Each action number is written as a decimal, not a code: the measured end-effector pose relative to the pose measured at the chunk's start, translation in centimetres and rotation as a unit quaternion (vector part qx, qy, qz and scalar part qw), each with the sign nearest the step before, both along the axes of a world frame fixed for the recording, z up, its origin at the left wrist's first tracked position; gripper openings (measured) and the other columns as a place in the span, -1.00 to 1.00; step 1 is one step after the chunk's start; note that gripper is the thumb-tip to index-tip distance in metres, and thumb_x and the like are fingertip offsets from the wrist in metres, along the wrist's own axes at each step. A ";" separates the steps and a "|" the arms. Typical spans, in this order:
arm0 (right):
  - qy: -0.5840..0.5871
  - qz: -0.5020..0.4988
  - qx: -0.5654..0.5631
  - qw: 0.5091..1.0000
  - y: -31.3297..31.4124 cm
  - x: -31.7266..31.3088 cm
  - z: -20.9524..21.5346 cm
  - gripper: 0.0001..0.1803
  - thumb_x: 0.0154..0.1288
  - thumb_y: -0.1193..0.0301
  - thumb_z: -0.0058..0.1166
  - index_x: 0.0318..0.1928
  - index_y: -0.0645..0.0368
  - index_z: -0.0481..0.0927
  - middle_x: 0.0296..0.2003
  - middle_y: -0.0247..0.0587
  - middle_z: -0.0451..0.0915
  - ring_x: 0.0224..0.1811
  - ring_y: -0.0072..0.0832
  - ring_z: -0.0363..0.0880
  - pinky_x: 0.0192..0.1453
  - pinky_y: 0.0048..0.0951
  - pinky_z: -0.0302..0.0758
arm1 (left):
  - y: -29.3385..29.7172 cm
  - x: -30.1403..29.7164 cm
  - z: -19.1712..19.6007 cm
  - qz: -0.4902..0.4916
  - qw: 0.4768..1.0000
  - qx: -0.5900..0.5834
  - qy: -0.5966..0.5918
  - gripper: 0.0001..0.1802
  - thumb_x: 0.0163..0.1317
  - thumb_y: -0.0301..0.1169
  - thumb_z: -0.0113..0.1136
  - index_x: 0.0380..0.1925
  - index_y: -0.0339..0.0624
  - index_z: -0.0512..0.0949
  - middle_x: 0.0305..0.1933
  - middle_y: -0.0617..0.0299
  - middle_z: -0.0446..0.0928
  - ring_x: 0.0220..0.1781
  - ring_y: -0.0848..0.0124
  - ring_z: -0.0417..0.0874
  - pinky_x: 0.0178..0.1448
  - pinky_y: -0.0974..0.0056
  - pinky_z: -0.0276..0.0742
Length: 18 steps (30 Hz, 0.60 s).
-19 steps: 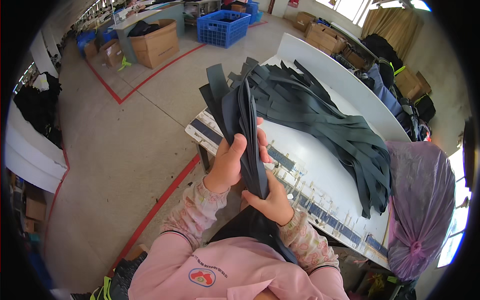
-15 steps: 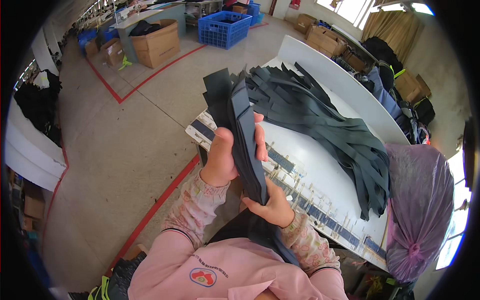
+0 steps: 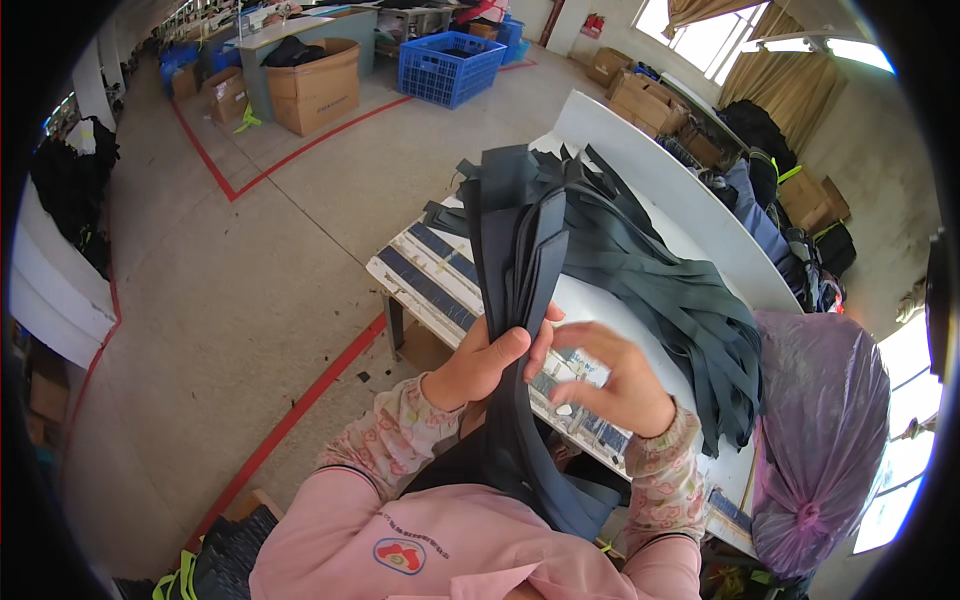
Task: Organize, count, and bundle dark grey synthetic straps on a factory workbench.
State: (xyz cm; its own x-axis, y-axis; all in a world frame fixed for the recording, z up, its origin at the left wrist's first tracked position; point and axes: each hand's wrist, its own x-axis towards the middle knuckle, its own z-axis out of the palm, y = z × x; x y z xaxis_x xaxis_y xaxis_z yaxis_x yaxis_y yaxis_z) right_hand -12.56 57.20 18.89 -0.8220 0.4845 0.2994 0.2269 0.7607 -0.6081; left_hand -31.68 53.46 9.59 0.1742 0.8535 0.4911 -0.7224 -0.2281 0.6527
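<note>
My left hand is closed round a bundle of dark fabric strips, its thumb across the front. Above the fist the strip ends fan out upright, and below it the long tails hang over my lap. Just right of the bundle, my right hand is off it, its slightly blurred fingers curved and apart with nothing in them. Beyond both hands, a loose pile of similar dark strips lies across the white table. The bundle hides part of that pile.
A raised white board edges the table's far side. Against its right end bulges a purple plastic bag. Across the floor are a blue crate and a cardboard box. Red lines mark the floor at left.
My right hand has let go of the bundle's lower part and moved right. The left hand has shifted right and down with the bundle, whose tails now hang loose.
</note>
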 end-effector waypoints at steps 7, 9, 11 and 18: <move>0.056 -0.047 0.239 0.968 0.4 -3.8 8.9 -0.67 0.02 0.59 0.35 -0.17 0.18 0.56 -0.22 -0.12 0.50 -0.21 -0.16 0.54 -0.14 -0.31 0.50 | 0.0 0.5 0.1 -0.074 0.996 0.030 0.039 -0.32 0.38 -0.04 0.19 0.29 -0.33 0.32 -0.16 0.19 0.53 -0.31 0.52 0.53 -0.21 0.44 0.45; 0.018 -0.021 0.197 0.980 0.7 -3.9 9.4 -0.71 0.00 0.62 0.34 -0.29 0.19 0.50 -0.31 -0.17 0.45 -0.28 -0.14 0.51 -0.23 -0.25 0.47 | 0.0 0.6 0.0 -0.078 0.996 0.026 0.033 -0.33 0.38 -0.07 0.20 0.28 -0.34 0.32 -0.14 0.17 0.54 -0.30 0.52 0.55 -0.20 0.44 0.46; -0.001 -0.030 0.176 0.984 0.7 -3.7 9.7 -0.72 0.00 0.62 0.34 -0.30 0.20 0.50 -0.33 -0.18 0.45 -0.30 -0.15 0.52 -0.24 -0.26 0.47 | 0.1 0.6 -0.2 -0.080 0.996 0.022 0.027 -0.34 0.38 -0.09 0.20 0.28 -0.36 0.32 -0.12 0.14 0.55 -0.28 0.51 0.58 -0.20 0.43 0.47; -0.002 -0.032 0.271 0.962 1.2 -4.2 10.1 -0.75 -0.02 0.56 0.35 -0.29 0.15 0.60 -0.40 -0.23 0.53 -0.33 -0.27 0.55 -0.21 -0.34 0.47 | -0.3 0.6 -0.6 -0.080 0.996 0.026 0.035 -0.40 0.41 -0.21 0.17 0.28 -0.41 0.31 -0.06 0.05 0.57 -0.24 0.47 0.64 -0.18 0.41 0.51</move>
